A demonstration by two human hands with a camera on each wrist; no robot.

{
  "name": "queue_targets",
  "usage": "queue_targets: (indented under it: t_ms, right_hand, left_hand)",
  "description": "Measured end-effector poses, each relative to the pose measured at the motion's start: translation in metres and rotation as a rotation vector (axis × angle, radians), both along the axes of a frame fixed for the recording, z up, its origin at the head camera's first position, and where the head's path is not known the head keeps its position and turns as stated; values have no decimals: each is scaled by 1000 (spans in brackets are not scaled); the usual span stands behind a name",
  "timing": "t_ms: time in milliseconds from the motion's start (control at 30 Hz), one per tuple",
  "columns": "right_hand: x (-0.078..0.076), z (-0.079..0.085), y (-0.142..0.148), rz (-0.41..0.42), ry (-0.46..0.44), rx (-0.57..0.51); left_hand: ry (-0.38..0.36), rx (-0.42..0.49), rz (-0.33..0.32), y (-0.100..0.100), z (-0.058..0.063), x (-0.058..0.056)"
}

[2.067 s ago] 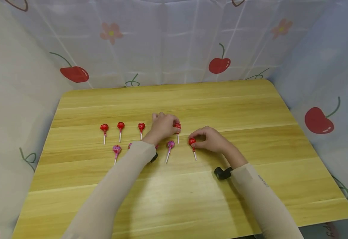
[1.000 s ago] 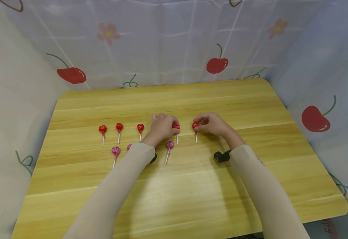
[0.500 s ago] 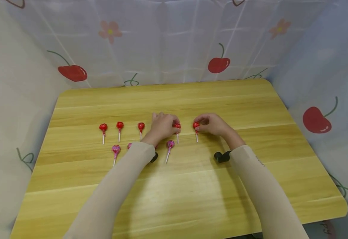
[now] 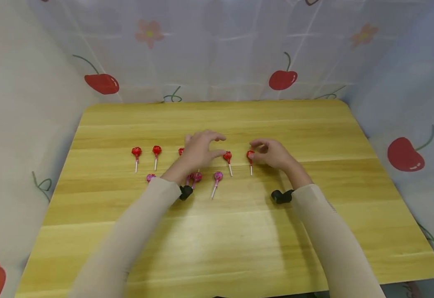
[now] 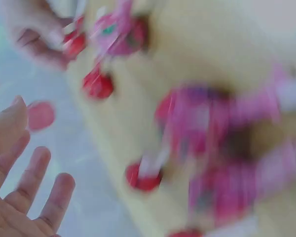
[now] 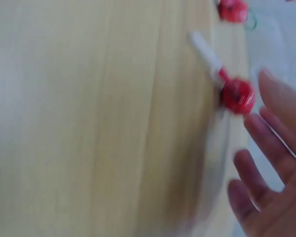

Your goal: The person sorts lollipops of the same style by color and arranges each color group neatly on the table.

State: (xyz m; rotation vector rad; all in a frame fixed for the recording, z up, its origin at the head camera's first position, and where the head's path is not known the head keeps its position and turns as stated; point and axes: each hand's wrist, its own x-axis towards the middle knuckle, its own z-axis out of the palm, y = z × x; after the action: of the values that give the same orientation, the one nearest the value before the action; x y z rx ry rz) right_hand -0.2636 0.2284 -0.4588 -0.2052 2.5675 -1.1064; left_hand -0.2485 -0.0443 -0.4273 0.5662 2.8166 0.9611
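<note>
Lollipops (image 4: 227, 156) in the head view number five red, four pink.

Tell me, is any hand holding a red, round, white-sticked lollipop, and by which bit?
Nothing looks held. The left hand is open, and the right hand has its fingers spread beside one lollipop's round red head, not pinching it.

Red lollipops (image 4: 157, 149) lie in a row across this yellow wood-grain table (image 4: 235, 248), white sticks (image 4: 155, 164) toward the near edge (image 4: 295, 292); pink lollipops (image 4: 218, 176) lie closer to that edge, some partly hidden from me.
</note>
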Motion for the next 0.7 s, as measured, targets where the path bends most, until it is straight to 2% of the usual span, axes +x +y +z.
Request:
queue_targets:
  t_ms: [67,167,300,433,533,700]
  right_hand:
    - [4,4,-7,-8,61,-12]
    - [10,14,-27,23,170,-32]
    - [19,27,-71,138,280,-41]
    - [28,31,-118,265,307,-31]
    - [32,28,-149,348,318,7]
    - [36,17,-195,456,377,134]
  left_hand:
    - [-5,38,38,-19,11,7]
    - [-7,74,91,-50,23,17]
    - [-2,104,147,-93,31,31]
    - [0,91,190,-126,25,45]
    - [-25,59,208,-143,12,54]
    - [-108,4,219,-165,-8,69]
